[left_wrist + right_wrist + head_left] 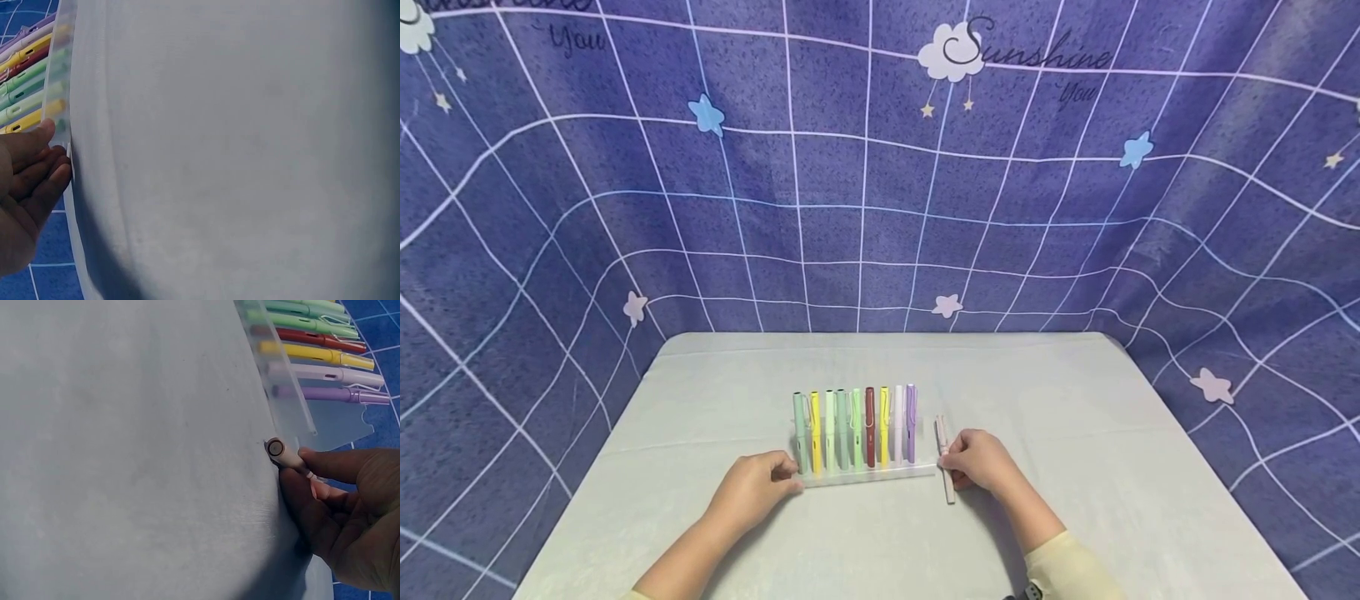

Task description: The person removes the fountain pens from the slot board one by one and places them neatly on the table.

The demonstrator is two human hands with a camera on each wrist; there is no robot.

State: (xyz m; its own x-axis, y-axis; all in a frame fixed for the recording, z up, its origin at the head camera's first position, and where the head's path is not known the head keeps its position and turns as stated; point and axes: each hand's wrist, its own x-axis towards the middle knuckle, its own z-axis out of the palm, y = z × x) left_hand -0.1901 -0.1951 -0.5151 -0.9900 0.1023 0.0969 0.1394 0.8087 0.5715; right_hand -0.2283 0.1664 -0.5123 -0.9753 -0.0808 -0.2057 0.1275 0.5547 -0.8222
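Note:
A clear pen stand (868,478) stands on the table and holds several capped pens in a row, among them a dark red pen (870,425) and a purple pen (912,421). At its left end, my left hand (752,492) holds the front corner between thumb and fingers; in the left wrist view the thumb (44,130) lies over the stand's edge. To the right of the stand, my right hand (983,460) pinches a pale pink pen (950,490). The right wrist view shows the pink pen's round end (275,448) beyond the thumb and fingertips.
A pale cloth covers the table (865,550). Behind it and at both sides hangs a blue curtain (827,233) with white grid lines and stars. Bare stand (337,422) shows beside the purple pen, at the right end.

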